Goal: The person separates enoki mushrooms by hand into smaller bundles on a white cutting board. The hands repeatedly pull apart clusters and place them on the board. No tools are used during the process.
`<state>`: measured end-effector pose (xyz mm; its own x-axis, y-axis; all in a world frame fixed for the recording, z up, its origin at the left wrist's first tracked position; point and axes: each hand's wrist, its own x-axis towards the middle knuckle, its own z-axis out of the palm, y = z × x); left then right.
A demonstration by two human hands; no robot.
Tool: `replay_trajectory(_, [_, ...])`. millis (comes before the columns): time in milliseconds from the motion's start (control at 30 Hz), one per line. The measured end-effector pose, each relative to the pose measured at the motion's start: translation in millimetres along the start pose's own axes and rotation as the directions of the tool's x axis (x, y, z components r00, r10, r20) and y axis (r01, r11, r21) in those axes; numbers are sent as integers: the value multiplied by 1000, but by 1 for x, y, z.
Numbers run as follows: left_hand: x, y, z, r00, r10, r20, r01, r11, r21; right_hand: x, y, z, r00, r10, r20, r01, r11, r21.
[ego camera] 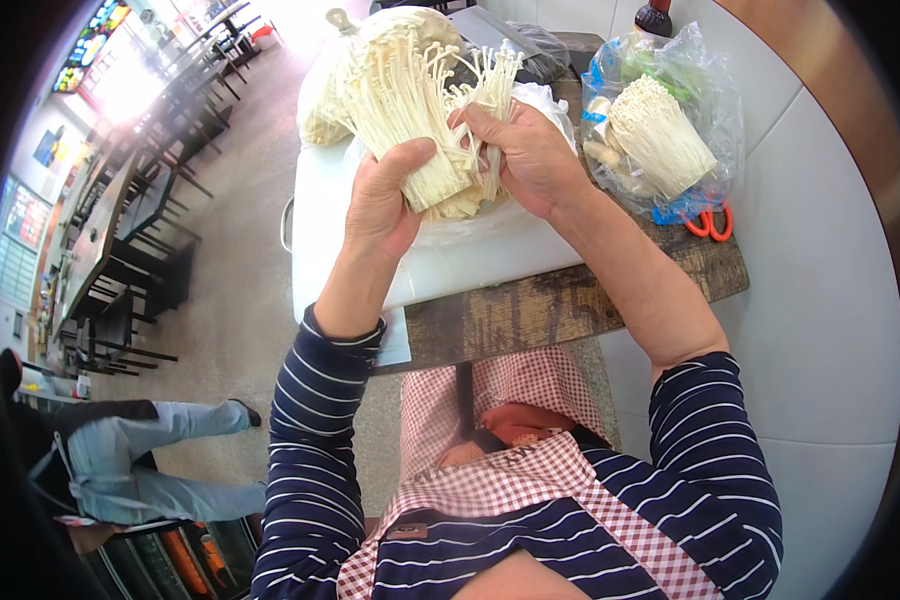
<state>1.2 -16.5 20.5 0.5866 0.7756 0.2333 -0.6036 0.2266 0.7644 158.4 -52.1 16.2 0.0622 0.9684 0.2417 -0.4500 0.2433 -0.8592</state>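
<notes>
My left hand [388, 187] grips a large bunch of enoki mushrooms [397, 105], its thumb pressed across the stems near the cut base. A smaller cluster of enoki [501, 75] is pinched between the thumb and fingers of my right hand [532, 154], beside the main bunch. Both hands are above a white cutting board [345, 247], with a clear plastic bag [480, 227] underneath them. Behind the bunch, a bulging bag of pale mushrooms [412, 26] stands at the board's far side.
On the worn wooden table [510, 315], an opened plastic bag [720, 120] holds another enoki bunch [660, 139] at the right. Orange-handled scissors [712, 223] lie by it, and a dark bottle [653, 19] stands behind. A person in jeans [150, 457] is at lower left, near dark tables and chairs [146, 202].
</notes>
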Motion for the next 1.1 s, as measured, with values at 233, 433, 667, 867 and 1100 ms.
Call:
replay_trajectory(233, [1, 2, -5, 1000, 1, 8, -1, 997, -82, -1, -10, 1, 995, 12, -98, -5, 997, 78])
replay_trajectory(433, [1, 1, -3, 1000, 0, -11, -2, 992, -127, 5, -14, -17, 993, 113, -17, -108, 980, 166])
replay_trajectory(667, [4, 2, -12, 1000, -19, -16, 17, 997, -80, -4, -24, 1, 937, 332, 112, -330, 943, -32])
replay_trajectory(867, [-1, 1, -3, 999, -41, 34, 41, 999, 15, 0, -3, 4, 991, 76, 106, -63, 991, -121])
replay_trajectory(1100, [-3, -1, 2, 998, 58, 13, -59, 989, 137, -5, -11, 6, 991, 124, 54, -110, 971, -213])
